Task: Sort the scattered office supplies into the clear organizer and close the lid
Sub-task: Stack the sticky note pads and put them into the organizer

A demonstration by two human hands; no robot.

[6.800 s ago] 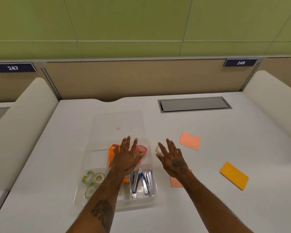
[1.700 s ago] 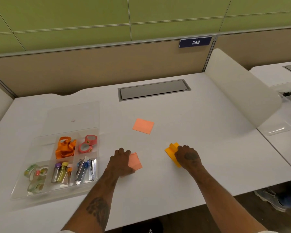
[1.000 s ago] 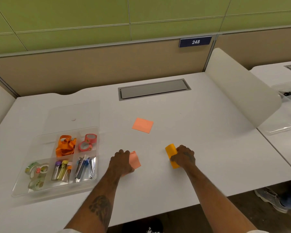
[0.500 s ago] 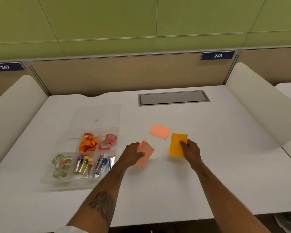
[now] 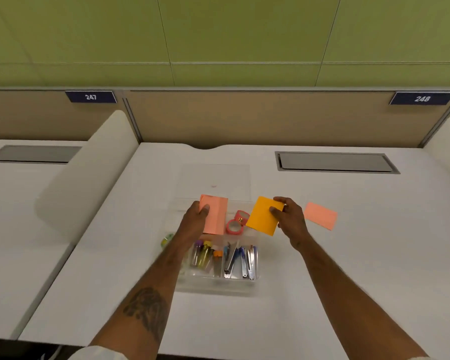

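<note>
Over clear organizer (image 5: 255,287): left hand (image 5: 194,222) pinches pink pad (image 5: 216,216), right hand (image 5: 292,220) pinches orange pad (image 5: 262,215); bins show 2 red tape rolls (image 5: 234,226), tubes (image 5: 202,253), clips (image 5: 240,258); left bins hidden by forearm; spare pink pad (image 5: 320,215) on desk (image 5: 361,255)

Found the organizer (image 5: 255,287) on the desk (image 5: 348,255), with the lid (image 5: 216,178) flat behind it. Held a first pad (image 5: 216,216) in the left hand (image 5: 196,219) above the rear left section, and a second pad (image 5: 263,216) in the right hand (image 5: 290,216) above the right rim. Saw tape rolls (image 5: 234,226) between both pads, clips (image 5: 240,258) in the front right section, tubes (image 5: 202,254) left of them, and a third pad (image 5: 320,215) on the desk right of the right hand.
</note>
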